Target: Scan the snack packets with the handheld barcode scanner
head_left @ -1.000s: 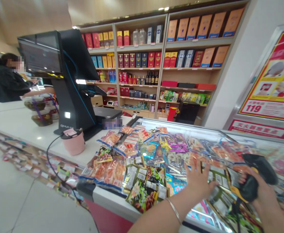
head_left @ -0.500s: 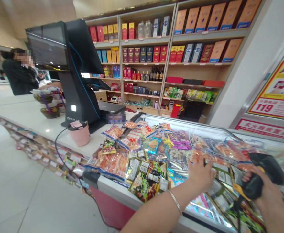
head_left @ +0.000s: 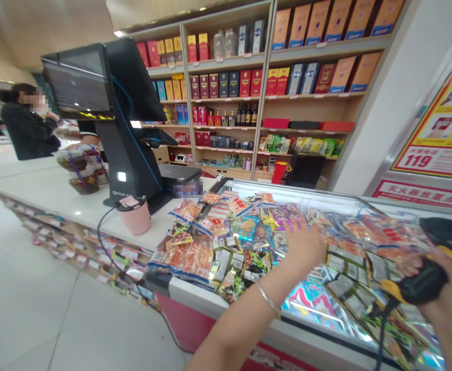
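With my right hand (head_left: 448, 288) gripping the scanner (head_left: 427, 282), I'd press lightly with my spread, unclenched left hand (head_left: 305, 245) over packets (head_left: 282, 210) between the display case's (head_left: 195, 292) near and far edges.

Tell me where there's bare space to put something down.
The white counter has bare room bordered by the jars, the pink cup and its front edge. A narrow glass strip looks bare behind the packets. It's crowded around the left hand, where packets overlap.
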A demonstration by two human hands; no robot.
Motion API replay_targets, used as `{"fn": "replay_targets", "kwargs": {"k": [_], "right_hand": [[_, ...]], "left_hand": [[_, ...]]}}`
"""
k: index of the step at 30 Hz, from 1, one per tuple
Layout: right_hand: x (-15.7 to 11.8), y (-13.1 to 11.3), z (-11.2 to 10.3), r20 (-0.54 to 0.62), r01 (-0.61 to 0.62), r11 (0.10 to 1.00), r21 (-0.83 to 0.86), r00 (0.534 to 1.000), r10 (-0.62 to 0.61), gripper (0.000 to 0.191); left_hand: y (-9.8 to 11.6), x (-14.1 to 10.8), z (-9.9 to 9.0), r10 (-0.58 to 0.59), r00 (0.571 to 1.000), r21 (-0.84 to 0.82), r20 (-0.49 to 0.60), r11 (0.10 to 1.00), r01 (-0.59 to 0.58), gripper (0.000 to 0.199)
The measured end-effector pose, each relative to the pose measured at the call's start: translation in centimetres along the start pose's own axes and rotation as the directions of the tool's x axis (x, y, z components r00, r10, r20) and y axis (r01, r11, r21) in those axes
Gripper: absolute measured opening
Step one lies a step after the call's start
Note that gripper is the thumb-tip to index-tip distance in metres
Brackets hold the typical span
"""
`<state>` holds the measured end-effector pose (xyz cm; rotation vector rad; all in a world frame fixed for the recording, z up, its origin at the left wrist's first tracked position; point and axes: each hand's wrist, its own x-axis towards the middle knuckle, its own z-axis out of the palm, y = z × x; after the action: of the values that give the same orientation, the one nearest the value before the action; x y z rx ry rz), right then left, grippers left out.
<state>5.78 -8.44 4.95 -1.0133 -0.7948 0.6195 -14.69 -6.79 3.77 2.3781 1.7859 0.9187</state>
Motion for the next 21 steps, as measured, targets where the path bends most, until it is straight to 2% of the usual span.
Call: {"fn": "replay_targets", "kwargs": {"k": [3, 5, 7, 9, 11, 13, 15, 16, 18, 21], "right_hand": [[-1.9, -0.8, 2.5, 0.13, -0.191, 0.965, 0.181, 0.977, 0.169, 0.04], [-3.3, -0.6, 4.8, 0.203, -0.227, 0.951, 0.21, 0.962, 0.185, 0.043], [-4.5, 0.3, 7.4, 0.284, -0.253, 0.948, 0.191, 0.939, 0.193, 0.043], [-5.1, 1.6, 10.1, 0.364, -0.299, 0.944, 0.143, 0.902, 0.231, 0.042], [-5.4, 3.5, 12.6, 0.434, -0.339, 0.935, 0.106, 0.862, 0.263, 0.042], [-5.5, 5.6, 14.5, 0.505, -0.375, 0.924, 0.075, 0.813, 0.29, 0.041], [-5.5, 7.9, 15.8, 0.576, -0.401, 0.916, 0.023, 0.754, 0.316, 0.04], [-5.5, 8.9, 16.2, 0.605, -0.406, 0.914, -0.008, 0.726, 0.328, 0.039], [-5.6, 10.4, 16.3, 0.633, -0.409, 0.91, -0.06, 0.69, 0.352, 0.038], [-5.6, 11.3, 15.8, 0.616, -0.421, 0.905, -0.062, 0.697, 0.366, 0.039]], "left_hand": [[-3.5, 0.8, -5.7, -0.083, 0.997, 0.144, -0.003, 0.986, 0.082, 0.04], [-6.7, 0.8, -9.1, -0.162, 0.987, 0.231, 0.013, 0.96, 0.155, 0.041], [-10.1, 0.3, -11.6, -0.282, 0.957, 0.319, 0.066, 0.915, 0.248, 0.044], [-13.1, -0.6, -13.0, -0.404, 0.906, 0.415, 0.128, 0.851, 0.321, 0.055], [-15.6, -1.7, -13.5, -0.525, 0.83, 0.48, 0.188, 0.786, 0.389, 0.069], [-17.4, -2.7, -13.1, -0.618, 0.753, 0.512, 0.227, 0.733, 0.448, 0.078], [-18.7, -3.3, -12.3, -0.673, 0.705, 0.523, 0.225, 0.694, 0.495, 0.081], [-19.2, -3.6, -11.8, -0.69, 0.694, 0.528, 0.208, 0.676, 0.514, 0.08], [-19.9, -3.6, -11.0, -0.696, 0.703, 0.542, 0.147, 0.652, 0.531, 0.074], [-20.3, -2.9, -10.2, -0.672, 0.734, 0.519, 0.096, 0.663, 0.539, 0.054]]}}
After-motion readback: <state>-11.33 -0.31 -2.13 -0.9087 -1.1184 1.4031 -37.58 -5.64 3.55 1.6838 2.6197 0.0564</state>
